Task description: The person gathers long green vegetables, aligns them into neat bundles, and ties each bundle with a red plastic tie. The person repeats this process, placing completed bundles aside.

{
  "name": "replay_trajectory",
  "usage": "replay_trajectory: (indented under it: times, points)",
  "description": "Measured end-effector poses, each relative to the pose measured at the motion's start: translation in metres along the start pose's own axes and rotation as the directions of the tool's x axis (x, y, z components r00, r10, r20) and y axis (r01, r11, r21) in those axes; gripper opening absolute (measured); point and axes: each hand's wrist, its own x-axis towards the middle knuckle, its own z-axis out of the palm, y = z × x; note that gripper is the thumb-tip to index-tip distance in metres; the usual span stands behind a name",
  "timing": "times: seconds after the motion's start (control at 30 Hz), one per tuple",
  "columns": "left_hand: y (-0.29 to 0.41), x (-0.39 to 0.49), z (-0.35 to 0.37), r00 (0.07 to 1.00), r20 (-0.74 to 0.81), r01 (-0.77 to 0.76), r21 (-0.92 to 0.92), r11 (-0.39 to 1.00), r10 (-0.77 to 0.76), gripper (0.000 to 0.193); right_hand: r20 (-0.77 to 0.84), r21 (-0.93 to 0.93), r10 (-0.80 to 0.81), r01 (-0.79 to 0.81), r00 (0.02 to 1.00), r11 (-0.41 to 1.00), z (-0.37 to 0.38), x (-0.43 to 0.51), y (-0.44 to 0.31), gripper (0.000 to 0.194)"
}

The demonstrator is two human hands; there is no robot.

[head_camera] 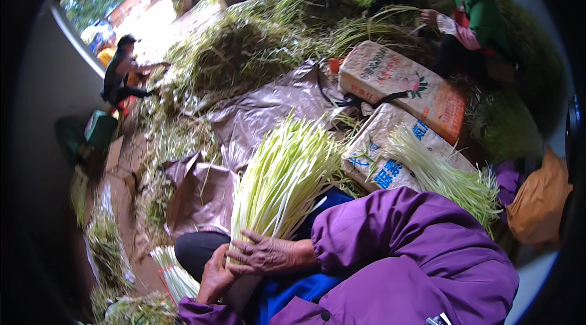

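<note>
A thick bundle of pale yellow-green leafy vegetable stalks [288, 169], which look like blanched chives, rises from my lap and fans out at its far end. Both hands are wrapped about its near end. My right hand [265, 252] lies across the stalks with its fingers spread round them. From the lower left, my left hand [216, 278] grips the same end, its fingers partly hidden behind the right ones. Close by my left knee is a second bundle of whitish stalks [176, 274] with a red tie. Another loose bunch [444, 174] rests on a printed sack-covered block [380, 160] to the right.
Beyond the block lies a second printed, sack-covered block [398, 82] with a black strap. A brown plastic sheet [274, 100] covers the floor ahead, before a large heap of trimmings [238, 55]. An orange bag [540, 201] stands far right. Several people sit farther off.
</note>
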Motion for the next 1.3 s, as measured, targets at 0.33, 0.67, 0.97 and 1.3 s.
replay_trajectory:
  times: [0.33,0.67,0.97,1.3]
  points:
    - [-0.007,0.0,-0.01,0.872,0.485,0.404,-0.63,0.664,-0.07,0.027,-0.293,-0.102,-0.006,-0.025,0.956,0.994,0.008,-0.012,-0.023,0.057]
    - [-0.035,-0.028,-0.03,0.922,0.387,0.349,-0.844,0.408,0.013,0.066,-0.282,-0.053,0.036,-0.053,0.959,0.997,-0.036,-0.01,-0.031,0.055]
    - [-0.014,-0.051,-0.014,0.988,0.124,0.047,-0.795,0.605,0.086,0.068,-0.386,0.087,0.074,-0.044,0.92,0.995,-0.07,-0.001,-0.027,0.051]
    - [0.097,0.007,-0.005,0.971,0.109,0.007,-0.902,0.432,0.212,0.045,-0.36,0.423,0.574,-0.42,0.735,0.803,-0.196,0.01,0.139,0.048]
